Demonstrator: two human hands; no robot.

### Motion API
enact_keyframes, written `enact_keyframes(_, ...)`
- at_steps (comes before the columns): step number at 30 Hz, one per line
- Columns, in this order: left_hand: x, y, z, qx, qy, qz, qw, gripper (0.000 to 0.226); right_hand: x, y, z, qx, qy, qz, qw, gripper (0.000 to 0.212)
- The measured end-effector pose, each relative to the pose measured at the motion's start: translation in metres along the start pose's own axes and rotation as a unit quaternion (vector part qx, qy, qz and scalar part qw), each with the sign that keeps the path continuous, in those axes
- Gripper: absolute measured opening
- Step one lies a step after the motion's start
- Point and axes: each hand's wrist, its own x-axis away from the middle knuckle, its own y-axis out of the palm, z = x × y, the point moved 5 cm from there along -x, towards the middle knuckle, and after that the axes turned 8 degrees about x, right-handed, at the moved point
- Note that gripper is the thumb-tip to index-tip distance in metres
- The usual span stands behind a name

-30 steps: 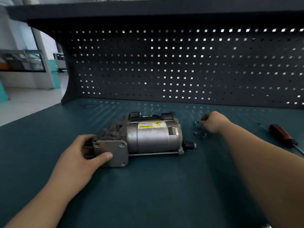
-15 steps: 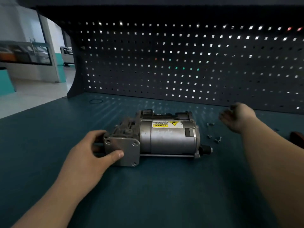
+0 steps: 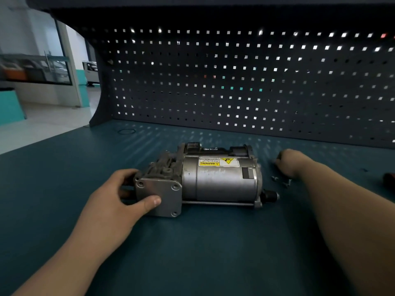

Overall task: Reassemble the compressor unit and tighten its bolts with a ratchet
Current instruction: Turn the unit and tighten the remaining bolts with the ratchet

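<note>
Teal bench [image 3: 192,253]; compressor [image 3: 213,180] lengthwise, nose rightward

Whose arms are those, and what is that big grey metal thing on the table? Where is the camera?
The camera sits on a person's head, so you see their own two arms from above. The grey metal thing is a compressor, a machine part that squeezes air. It lies on its side on a blue-green workbench. The left hand grips its square end plate to steady it. The right hand reaches down beside a few small loose bolts. Its fingers are curled, but I cannot tell whether it holds one. At the far right edge is a red tool handle, mostly cut off. Behind stands a dark wall full of little holes for hanging tools.
</note>
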Motion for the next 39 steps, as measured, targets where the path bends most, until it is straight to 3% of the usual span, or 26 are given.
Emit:
enact_keyframes(6,0.000,0.000,0.002,-0.009,0.000,0.002,1.000,0.049,0.001,-0.011,0.015,-0.046,0.044,0.020,0.998,0.029)
enact_keyframes(9,-0.001,0.000,0.000,-0.009,0.001,0.001,1.000,0.050,0.003,-0.004,0.019,0.006,0.052,-0.019,0.998,0.045)
enact_keyframes(12,0.000,0.000,0.000,-0.009,0.001,0.003,1.000,0.049,0.005,0.000,0.019,0.034,0.041,-0.019,0.998,0.037)
enact_keyframes(14,0.000,0.000,0.001,-0.008,-0.001,0.004,1.000,0.050,0.010,-0.007,0.022,-0.062,0.046,0.022,0.997,0.027)
enact_keyframes(15,0.000,0.000,0.002,-0.009,0.000,0.005,1.000,0.050,0.013,-0.013,0.025,-0.190,0.056,0.054,0.979,0.021)
enact_keyframes(16,0.000,0.000,0.002,-0.009,0.001,0.004,1.000,0.050,0.020,-0.018,0.032,-0.384,0.078,0.082,0.916,0.017)
enact_keyframes(18,0.001,0.001,0.005,-0.010,0.004,0.006,1.000,0.050,0.037,-0.025,0.043,-0.710,0.116,0.086,0.689,0.021)
enact_keyframes(19,0.002,0.001,0.007,-0.013,0.006,0.007,1.000,0.050,0.045,-0.026,0.045,-0.778,0.128,0.067,0.611,0.024)
enact_keyframes(20,0.003,0.001,0.008,-0.016,0.007,0.008,1.000,0.052,0.053,-0.028,0.047,-0.799,0.144,0.060,0.582,0.025)
enact_keyframes(21,0.003,0.001,0.009,-0.018,0.008,0.008,1.000,0.054,0.059,-0.030,0.048,-0.781,0.162,0.062,0.599,0.024)
enact_keyframes(22,0.003,0.002,0.009,-0.018,0.007,0.007,1.000,0.055,0.065,-0.032,0.051,-0.717,0.179,0.080,0.669,0.021)
enact_keyframes(23,0.004,0.002,0.010,-0.017,0.005,0.007,1.000,0.055,0.069,-0.035,0.051,-0.615,0.187,0.098,0.760,0.016)
enact_keyframes(25,0.003,0.002,0.010,-0.016,0.004,0.006,1.000,0.056,0.074,-0.040,0.036,-0.386,0.128,0.113,0.906,0.016)
enact_keyframes(27,0.003,0.002,0.009,-0.009,0.000,0.006,1.000,0.057,0.077,-0.031,0.008,-0.161,0.028,0.091,0.982,0.033)
enact_keyframes(29,0.004,0.002,0.009,-0.005,-0.004,0.006,1.000,0.057,0.080,-0.016,-0.013,0.039,-0.013,0.080,0.996,0.045)
enact_keyframes(31,0.005,0.002,0.009,-0.008,-0.004,0.004,1.000,0.057,0.080,-0.008,-0.026,0.147,-0.028,0.088,0.985,0.043)
enact_keyframes(34,0.004,0.002,0.008,-0.012,-0.003,0.004,1.000,0.057,0.076,-0.005,-0.033,0.182,-0.029,0.060,0.981,0.032)
enact_keyframes(39,0.006,0.007,0.012,-0.020,-0.001,-0.009,1.000,0.054,0.080,-0.005,-0.037,0.145,-0.037,0.020,0.989,0.020)
